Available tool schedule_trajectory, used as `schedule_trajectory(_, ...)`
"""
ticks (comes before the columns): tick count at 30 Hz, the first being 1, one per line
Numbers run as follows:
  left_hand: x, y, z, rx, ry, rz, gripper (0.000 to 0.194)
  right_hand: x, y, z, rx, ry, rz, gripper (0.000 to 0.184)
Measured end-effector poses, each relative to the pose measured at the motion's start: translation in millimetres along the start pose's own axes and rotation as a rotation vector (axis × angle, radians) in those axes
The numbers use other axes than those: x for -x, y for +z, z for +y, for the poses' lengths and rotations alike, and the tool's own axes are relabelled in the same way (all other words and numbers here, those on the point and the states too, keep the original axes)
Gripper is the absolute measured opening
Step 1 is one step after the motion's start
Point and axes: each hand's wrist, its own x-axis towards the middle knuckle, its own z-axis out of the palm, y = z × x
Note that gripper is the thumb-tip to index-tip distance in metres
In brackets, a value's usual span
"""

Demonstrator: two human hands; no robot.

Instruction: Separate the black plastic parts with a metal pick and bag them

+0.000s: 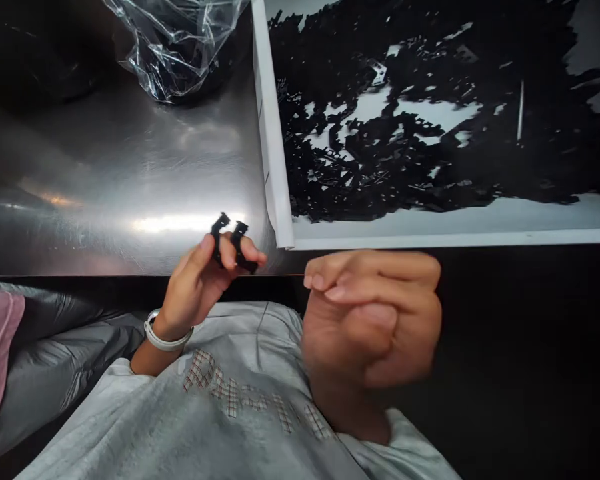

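Observation:
Two small black plastic parts [241, 235] stick up between the fingers of my left hand [195, 280], which is closed on them just over the near edge of the metal table. My right hand [375, 313] is raised close to the camera, its fingers curled in and slightly blurred. Whether anything lies inside that curl is hidden. Beyond my right hand is a white tray [430, 239] with a large spread of black pieces [340, 193] in it, similar in colour to the held parts.
Shiny metal tabletop [105, 167] stretches to the left of the tray. A clear plastic bag [180, 53] with dark contents stands at its back. Pink cloth [0, 353] and grey fabric show at the lower left. A thin bright strip [521, 110] lies among the black pieces.

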Motion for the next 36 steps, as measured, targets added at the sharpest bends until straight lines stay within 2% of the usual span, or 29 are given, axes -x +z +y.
schedule_trajectory(1, 2, -6.3, 0, -0.023, 0.052, 0.076, 0.049, 17, 13, 15, 0.079, 0.035, -0.003, 0.056)
schedule_trajectory(2, 3, -13.9, 1, -0.050, 0.133, 0.146, 0.049, 34, 26, 31, 0.149, 0.072, -0.062, 0.036)
schedule_trajectory(5, 7, -35.5, 2, -0.102, 0.266, 0.249, 0.048, 82, 54, 66, 0.311, 0.138, -0.302, 0.036)
schedule_trajectory(7, 8, -41.9, 2, -0.117, 0.259, 0.248, 0.047, 104, 63, 76, 0.371, 0.155, -0.478, 0.038)
schedule_trajectory(9, 9, -41.1, 0, -0.132, 0.237, 0.231, 0.047, 120, 62, 78, 0.405, 0.159, -0.604, 0.039)
schedule_trajectory(11, 10, -36.9, -3, -0.154, 0.230, 0.216, 0.048, 131, 51, 78, 0.395, 0.128, -0.725, 0.039)
schedule_trajectory(15, 8, -31.0, -9, -0.166, 0.212, 0.178, 0.052, 144, 29, 87, 0.220, -0.059, -0.996, 0.035)
schedule_trajectory(17, 6, -30.2, -10, -0.138, 0.203, 0.153, 0.051, 145, 28, 96, 0.135, -0.139, -1.042, 0.035)
schedule_trajectory(20, 5, -28.6, -11, -0.103, 0.183, 0.127, 0.051, 133, 31, 107, 0.006, -0.230, -0.982, 0.034)
schedule_trajectory(23, 5, -25.0, -9, -0.094, 0.126, 0.116, 0.055, 105, 20, 101, -0.152, -0.294, -0.803, 0.028)
schedule_trajectory(26, 5, -18.6, -7, -0.042, 0.035, 0.080, 0.058, 69, -8, 74, -0.286, -0.248, -0.510, 0.009)
schedule_trajectory(28, 6, -12.9, -6, 0.033, -0.011, 0.038, 0.058, 45, -26, 47, -0.379, -0.195, -0.313, 0.003)
schedule_trajectory(31, 8, -3.5, -4, 0.127, -0.042, -0.028, 0.058, 14, -32, 7, -0.525, -0.128, -0.034, 0.008)
schedule_trajectory(32, 8, -0.8, -3, 0.137, -0.048, -0.041, 0.058, 4, -30, -4, -0.655, -0.101, 0.065, 0.007)
schedule_trajectory(33, 9, 1.4, -3, 0.139, -0.052, -0.048, 0.059, -5, -25, -13, -0.769, -0.125, 0.119, 0.005)
schedule_trajectory(34, 10, 3.2, -2, 0.138, -0.057, -0.052, 0.059, -13, -20, -21, -0.836, -0.070, 0.146, 0.004)
schedule_trajectory(36, 11, 5.0, -3, 0.145, -0.067, -0.059, 0.059, -25, -12, -32, -0.936, 0.000, 0.119, 0.024)
